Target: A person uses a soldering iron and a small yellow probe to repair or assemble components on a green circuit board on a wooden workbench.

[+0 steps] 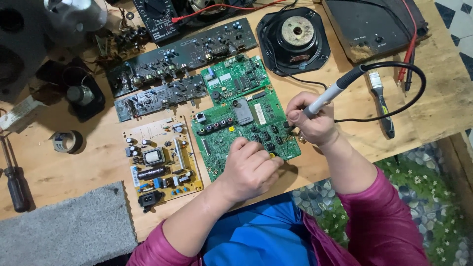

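A large green circuit board (231, 125) lies on the wooden bench in front of me. My right hand (311, 120) grips a grey-handled soldering iron (335, 89), its tip down at the board's right edge. A black cord loops from the iron toward the right. My left hand (250, 170) rests curled on the board's lower right corner, pinching something small that I cannot make out. A smaller green board (236, 76) sits just behind the large one.
A yellow power board (162, 160) lies left of the green one, two dark long boards (182, 51) behind. A black speaker (295, 39), a multimeter (157, 17), a brush (382, 103), a tape roll (66, 141), a screwdriver (15, 184) and a grey mat (64, 229) surround them.
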